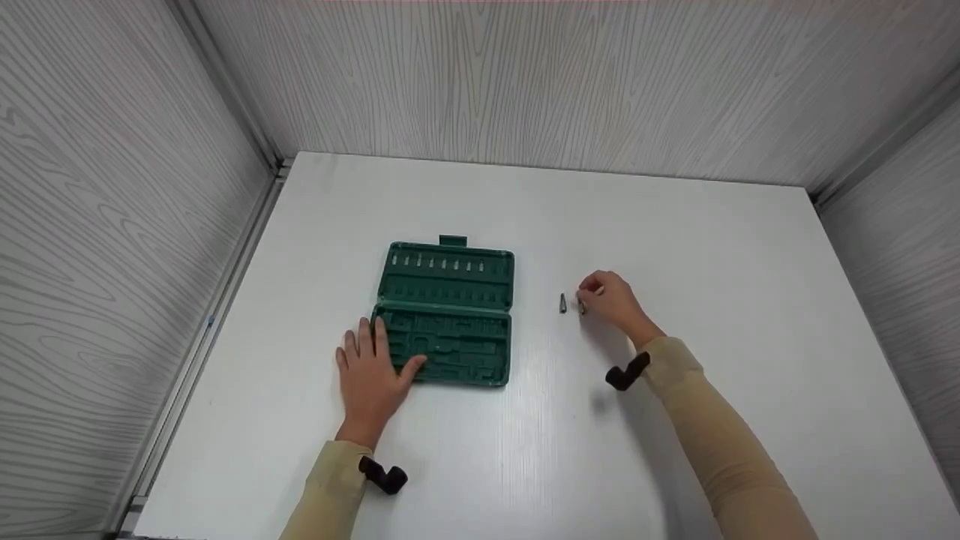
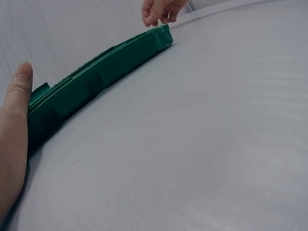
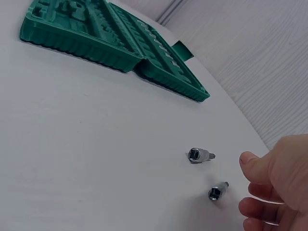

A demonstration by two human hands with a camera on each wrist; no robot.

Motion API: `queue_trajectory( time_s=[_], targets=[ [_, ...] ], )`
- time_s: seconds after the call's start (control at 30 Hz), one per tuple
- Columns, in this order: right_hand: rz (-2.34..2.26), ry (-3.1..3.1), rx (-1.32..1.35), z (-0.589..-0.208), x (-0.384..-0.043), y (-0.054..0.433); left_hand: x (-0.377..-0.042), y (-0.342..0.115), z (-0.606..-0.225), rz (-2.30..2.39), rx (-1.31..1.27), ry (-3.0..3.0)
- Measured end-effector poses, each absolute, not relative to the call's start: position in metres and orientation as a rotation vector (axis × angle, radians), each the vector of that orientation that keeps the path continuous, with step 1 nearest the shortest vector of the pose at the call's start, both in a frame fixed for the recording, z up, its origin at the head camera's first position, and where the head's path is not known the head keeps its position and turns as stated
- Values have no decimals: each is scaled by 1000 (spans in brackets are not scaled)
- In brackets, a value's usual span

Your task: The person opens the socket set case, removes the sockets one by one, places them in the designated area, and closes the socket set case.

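A green tool case lies unfolded on the table. My left hand rests on its near left corner, fingers spread and thumb along the near edge. To the right of the case, two small metal bit sockets lie side by side: the left bit socket and the right bit socket. My right hand is at the right one, its bent fingertips overlapping it in the head view. In the right wrist view, the thumb and fingers stand apart, with both sockets beyond them, square holes facing the camera.
Several metal bits stand in a row in the far half of the case. The near half has moulded hollows. A latch tab sticks out at the far edge. Grey wood-grain panels wall the white table.
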State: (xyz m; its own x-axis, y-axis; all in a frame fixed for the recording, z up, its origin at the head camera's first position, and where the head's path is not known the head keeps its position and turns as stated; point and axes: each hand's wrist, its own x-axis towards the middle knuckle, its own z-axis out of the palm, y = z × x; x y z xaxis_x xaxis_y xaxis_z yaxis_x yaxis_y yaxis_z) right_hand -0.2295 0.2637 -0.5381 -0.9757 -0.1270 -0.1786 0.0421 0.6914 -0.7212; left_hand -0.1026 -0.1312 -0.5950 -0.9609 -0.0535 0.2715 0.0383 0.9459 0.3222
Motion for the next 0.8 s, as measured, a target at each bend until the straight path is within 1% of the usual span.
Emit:
queue_trajectory(
  time_s=[0.2,0.47,0.8],
  targets=[
    [-1190,2677,-130,-533,-235,247,-103,-132,-595,-479,4,-2819],
    [-1191,2642,-172,-529,-242,211,-102,-132,-597,-481,14,-2833],
    [-1138,2641,-345,-523,-253,173,-103,-133,-597,-471,7,-2812]
  ],
)
